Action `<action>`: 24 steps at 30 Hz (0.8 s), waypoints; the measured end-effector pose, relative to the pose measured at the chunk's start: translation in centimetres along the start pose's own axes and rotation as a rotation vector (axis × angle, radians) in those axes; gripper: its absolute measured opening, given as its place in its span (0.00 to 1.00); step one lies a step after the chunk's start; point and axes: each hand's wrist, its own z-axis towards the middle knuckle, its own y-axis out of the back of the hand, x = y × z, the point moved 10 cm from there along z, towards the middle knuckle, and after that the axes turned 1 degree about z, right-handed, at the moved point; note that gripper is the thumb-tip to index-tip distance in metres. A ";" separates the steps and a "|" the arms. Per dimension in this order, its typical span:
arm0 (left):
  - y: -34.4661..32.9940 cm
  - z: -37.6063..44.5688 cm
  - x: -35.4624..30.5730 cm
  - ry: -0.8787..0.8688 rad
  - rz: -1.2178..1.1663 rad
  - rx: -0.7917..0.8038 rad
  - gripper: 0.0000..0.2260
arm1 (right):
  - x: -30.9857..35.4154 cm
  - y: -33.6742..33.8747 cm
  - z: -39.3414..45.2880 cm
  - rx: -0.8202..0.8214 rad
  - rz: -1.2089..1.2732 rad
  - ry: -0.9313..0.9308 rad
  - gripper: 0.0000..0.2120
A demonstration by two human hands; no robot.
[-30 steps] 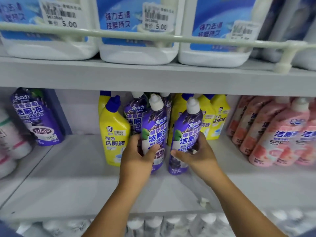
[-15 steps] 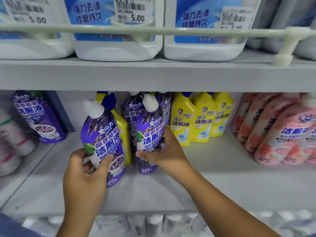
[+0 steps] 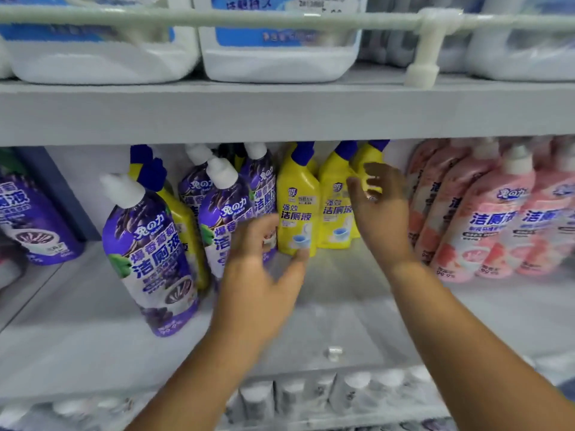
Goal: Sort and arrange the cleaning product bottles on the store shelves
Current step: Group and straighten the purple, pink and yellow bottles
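You have let go of both purple bottles since half a second ago: the front purple bottle (image 3: 149, 256) now stands free at about 9 o'clock on the middle shelf (image 3: 357, 306), tilted slightly left, and the second purple bottle (image 3: 224, 219) stands just behind it to the right, among the other purple ones. Your left hand (image 3: 261, 275) is spread with fingers apart, holding nothing, just in front of that second bottle and beside the nearest yellow bottle (image 3: 297, 206) at centre. Your right hand (image 3: 379, 209) is likewise spread and empty, raised toward 1 o'clock in front of the next yellow bottle (image 3: 334, 209); whether it touches it is unclear through the blur. Pink bottles (image 3: 485, 225) lean in a row at 3 o'clock. White jugs (image 3: 280, 57) with blue labels sit on the upper shelf (image 3: 280, 113) behind a pale rail (image 3: 217, 21) at 12 o'clock.
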 end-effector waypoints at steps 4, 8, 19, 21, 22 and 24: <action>-6.5 7.1 -1.0 -0.007 0.122 0.046 0.36 | -0.9 -3.1 3.6 0.272 -0.215 0.032 0.19; -8.7 12.0 0.6 0.098 0.166 -0.033 0.33 | -1.9 -5.7 4.2 0.477 -0.400 0.038 0.22; -10.1 9.9 3.8 0.207 0.106 0.170 0.29 | -4.7 -0.3 2.0 0.505 -0.168 -0.169 0.30; -9.7 8.1 4.6 0.208 0.152 0.215 0.27 | -5.2 1.1 1.1 0.520 -0.100 -0.201 0.24; -9.4 7.4 4.8 0.201 0.142 0.214 0.26 | -5.7 1.5 0.3 0.536 -0.079 -0.226 0.19; -8.2 5.8 5.0 0.222 0.083 0.177 0.23 | -6.6 1.7 -1.8 0.544 -0.042 -0.299 0.18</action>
